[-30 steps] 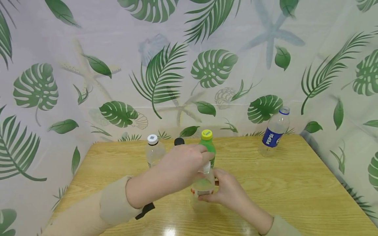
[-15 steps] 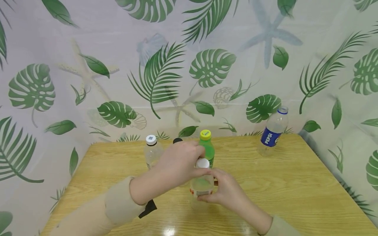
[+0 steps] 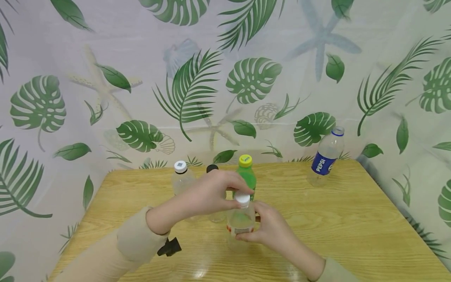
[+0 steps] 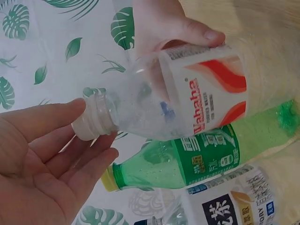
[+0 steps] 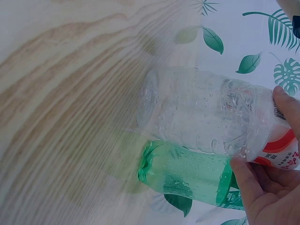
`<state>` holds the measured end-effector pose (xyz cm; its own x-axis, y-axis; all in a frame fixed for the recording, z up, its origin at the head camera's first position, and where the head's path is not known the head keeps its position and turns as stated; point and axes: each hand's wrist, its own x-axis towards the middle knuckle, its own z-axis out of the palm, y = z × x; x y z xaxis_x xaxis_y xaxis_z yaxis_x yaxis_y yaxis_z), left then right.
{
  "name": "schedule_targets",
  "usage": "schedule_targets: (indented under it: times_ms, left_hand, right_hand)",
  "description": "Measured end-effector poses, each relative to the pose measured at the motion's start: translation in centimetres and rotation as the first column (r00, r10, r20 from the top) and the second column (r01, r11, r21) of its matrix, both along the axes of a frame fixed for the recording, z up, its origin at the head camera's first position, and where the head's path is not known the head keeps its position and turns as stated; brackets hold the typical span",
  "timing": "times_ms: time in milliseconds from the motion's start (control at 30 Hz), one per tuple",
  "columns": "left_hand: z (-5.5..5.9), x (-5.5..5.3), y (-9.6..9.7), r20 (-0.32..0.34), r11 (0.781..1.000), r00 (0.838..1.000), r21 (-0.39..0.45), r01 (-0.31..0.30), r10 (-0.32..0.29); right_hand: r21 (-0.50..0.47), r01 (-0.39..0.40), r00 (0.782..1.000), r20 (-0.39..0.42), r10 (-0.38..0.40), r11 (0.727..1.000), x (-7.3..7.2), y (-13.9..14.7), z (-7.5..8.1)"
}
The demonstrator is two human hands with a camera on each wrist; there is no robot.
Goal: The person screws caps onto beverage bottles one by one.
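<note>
The clear Wahaha bottle [image 3: 241, 221] stands upright on the wooden table [image 3: 352, 227], near its middle and toward the front edge, with its white cap [image 3: 242, 197] on the neck. The right hand [image 3: 269, 231] wraps its fingers and thumb round the labelled body of the bottle, holding it steady. The left hand [image 3: 208, 194] reaches in from the left, and its thumb and fingertips [image 4: 101, 157] close on the cap in a pinch. Just behind the held bottle stands a green bottle [image 3: 246, 176] with a yellow cap; to its left are a black-capped bottle [image 3: 212, 169] and a clear bottle with a white cap [image 3: 181, 178]. A Pepsi bottle [image 3: 325, 156] stands well apart at the far right of the table, by the leaf-patterned curtain [image 3: 105, 58].
</note>
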<state>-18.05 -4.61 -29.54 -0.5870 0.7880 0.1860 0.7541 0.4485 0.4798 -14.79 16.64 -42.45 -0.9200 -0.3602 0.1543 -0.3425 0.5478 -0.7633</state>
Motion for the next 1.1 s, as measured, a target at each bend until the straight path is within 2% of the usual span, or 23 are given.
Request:
schedule_targets:
  times_ms: [100,167,233,333,400,467,600,700,800,933,1100]
  left_hand:
    - [-0.1,0.3,0.1,0.035,0.999,0.999,0.025,-0.031,0.030]
    - [-0.3,0.6,0.2,0.026,0.996,0.997,0.042,-0.078,0.077]
    - [-0.5,0.8,0.5,-0.024,0.989,0.990,0.052,-0.135,0.137]
    - [-0.7,1.0,0.9,-0.121,0.974,0.967,0.046,-0.220,0.224]
    - [-0.7,1.0,1.1,-0.160,0.968,0.955,0.040,-0.246,0.249]
    - [-0.6,1.0,1.2,-0.163,0.969,0.955,0.032,-0.246,0.248]
    - [-0.4,0.7,1.1,-0.119,0.980,0.973,0.033,-0.195,0.197]
    - [-0.4,0.2,0.9,-0.065,0.988,0.986,0.053,-0.147,0.151]
    - [-0.5,-0.1,0.7,0.006,0.989,0.993,0.083,-0.120,0.120]
    - [-0.8,0.0,0.8,0.073,0.983,0.985,0.093,-0.160,0.153]
    - [-2.1,0.6,1.3,-0.006,0.966,0.972,0.118,-0.232,0.234]
  right_hand:
    - [0.005,0.002,1.000,-0.003,-0.002,1.000,0.0,0.0,0.0]
    - [0.016,0.004,1.000,-0.007,-0.004,1.000,0.0,0.0,0.0]
    - [0.026,0.010,1.000,-0.007,-0.010,1.000,0.0,-0.1,-0.1]
    - [0.038,0.017,1.000,-0.013,-0.017,0.999,0.0,-0.1,-0.1]
    - [0.038,0.017,1.000,-0.018,-0.017,0.999,0.0,-0.1,-0.1]
    - [0.037,0.016,1.000,-0.019,-0.015,0.999,-0.1,-0.1,-0.1]
    - [0.030,0.004,1.000,-0.018,-0.004,1.000,-0.1,0.0,-0.1]
    - [0.021,-0.005,1.000,-0.018,0.006,1.000,0.0,0.1,-0.1]
    - [0.022,-0.007,1.000,-0.025,0.007,1.000,0.0,0.1,-0.2]
    - [0.025,-0.002,1.000,-0.023,0.003,1.000,0.0,0.1,-0.2]
    - [0.047,0.022,1.000,-0.015,-0.021,0.999,0.0,-0.1,-0.1]
